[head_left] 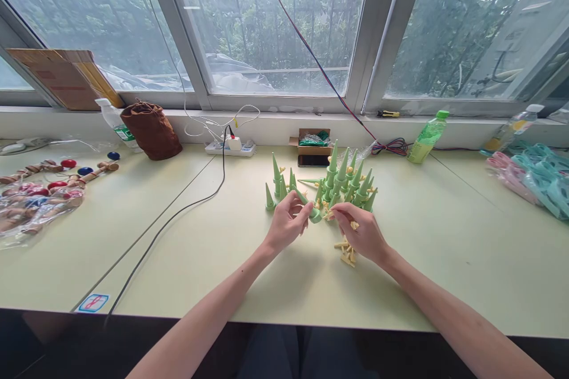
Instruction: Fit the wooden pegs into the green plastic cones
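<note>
Between the thumb and fingers of my left hand [288, 222] is a green cone piece [315, 214], tilted with its wide round base toward the right. My right hand [361, 230] is closed in a pinch on a small pale yellow piece [328, 214] close to that base; whether the two touch I cannot tell. Just behind my hands stands a cluster of green cones [342, 177], some with small yellow pieces on them. A smaller group of cones [276, 180] stands to the left. Below my right hand lies a small pile of yellow pegs [347, 253].
Behind the cones sit a small cardboard box [313, 141] and a dark phone-like slab. A black cable [191, 198] crosses the table on the left. Bagged wooden toys [40, 201] lie far left, a brown pouch [151, 130] and a green bottle [429, 137] near the window.
</note>
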Demonstrator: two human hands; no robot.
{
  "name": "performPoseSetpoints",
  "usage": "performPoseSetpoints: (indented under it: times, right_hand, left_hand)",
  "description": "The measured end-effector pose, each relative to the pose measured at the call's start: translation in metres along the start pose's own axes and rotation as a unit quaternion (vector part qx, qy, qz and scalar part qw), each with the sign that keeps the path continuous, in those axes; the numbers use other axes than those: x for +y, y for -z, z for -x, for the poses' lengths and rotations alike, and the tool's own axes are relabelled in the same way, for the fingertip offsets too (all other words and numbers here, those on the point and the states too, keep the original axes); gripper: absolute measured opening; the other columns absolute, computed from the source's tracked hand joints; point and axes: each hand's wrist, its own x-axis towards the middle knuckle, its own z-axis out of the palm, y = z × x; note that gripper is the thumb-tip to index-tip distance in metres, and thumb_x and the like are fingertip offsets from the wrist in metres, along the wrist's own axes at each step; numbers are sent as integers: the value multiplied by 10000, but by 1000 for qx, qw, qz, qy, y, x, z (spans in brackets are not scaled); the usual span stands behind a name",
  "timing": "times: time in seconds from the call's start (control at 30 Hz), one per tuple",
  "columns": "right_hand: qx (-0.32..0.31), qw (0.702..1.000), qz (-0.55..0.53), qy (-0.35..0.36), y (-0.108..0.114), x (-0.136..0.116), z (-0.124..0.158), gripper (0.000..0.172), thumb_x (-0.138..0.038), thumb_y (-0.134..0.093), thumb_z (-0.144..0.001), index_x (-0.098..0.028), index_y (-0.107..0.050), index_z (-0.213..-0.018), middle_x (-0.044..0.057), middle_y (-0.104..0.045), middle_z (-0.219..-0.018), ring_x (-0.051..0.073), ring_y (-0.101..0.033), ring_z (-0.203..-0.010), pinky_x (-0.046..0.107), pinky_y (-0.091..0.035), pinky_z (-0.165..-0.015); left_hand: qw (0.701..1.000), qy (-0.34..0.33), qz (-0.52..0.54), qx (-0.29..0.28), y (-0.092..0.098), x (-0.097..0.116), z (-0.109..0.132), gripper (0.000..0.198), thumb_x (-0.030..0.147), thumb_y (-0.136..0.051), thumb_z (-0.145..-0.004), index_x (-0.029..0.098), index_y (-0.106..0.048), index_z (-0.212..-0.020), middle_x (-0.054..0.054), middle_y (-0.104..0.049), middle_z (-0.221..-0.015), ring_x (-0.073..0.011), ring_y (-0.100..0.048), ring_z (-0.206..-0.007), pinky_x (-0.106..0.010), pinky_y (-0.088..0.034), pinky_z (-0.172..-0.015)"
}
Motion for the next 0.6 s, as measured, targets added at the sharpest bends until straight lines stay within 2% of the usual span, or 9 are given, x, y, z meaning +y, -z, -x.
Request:
performPoseSetpoints:
  times: [0.1, 0.3, 0.47, 0.6]
  right_hand:
    - [8, 1000, -8, -4, 0, -1, 0, 145, -261, -489, -996, -185, -611, -972, 38, -697, -784, 121, -626, -525, 225, -459, -470]
    - [27, 999, -17, -12, 0, -2, 0, 134, -269, -498, -995, -193, -605, -969, 45, -701, -816, 131, -648, -564, 224, -478, -478]
    - [31, 999, -18, -15, 0, -3, 1, 133, -269, -499, -995, -194, -605, -966, 40, -694, -813, 122, -638, -558, 219, -478, -484]
    - [24, 1000, -16, -12, 0, -4, 0, 139, -273, -504, -994, -192, -612, -960, 30, -689, -784, 116, -613, -532, 223, -474, -489]
  left_hand:
    - [1000, 2, 1, -4, 0, 0, 0, 269, 417, -603, -922, 180, -493, -857, 26, -566, -707, -67, -506, -426, -189, -380, -360]
    - [999, 7, 24, -31, 0, -2, 1, 236, 403, -598, -924, 174, -546, -950, -17, -588, -841, -74, -532, -511, -194, -438, -402]
    - [997, 11, 37, -67, -2, -4, 1, 220, 386, -566, -942, 180, -541, -1015, -41, -612, -949, -50, -496, -476, -198, -437, -401]
    - [996, 12, 50, -73, -5, -4, 2, 240, 382, -565, -939, 179, -538, -1064, -48, -619, -956, -54, -504, -481, -207, -450, -415]
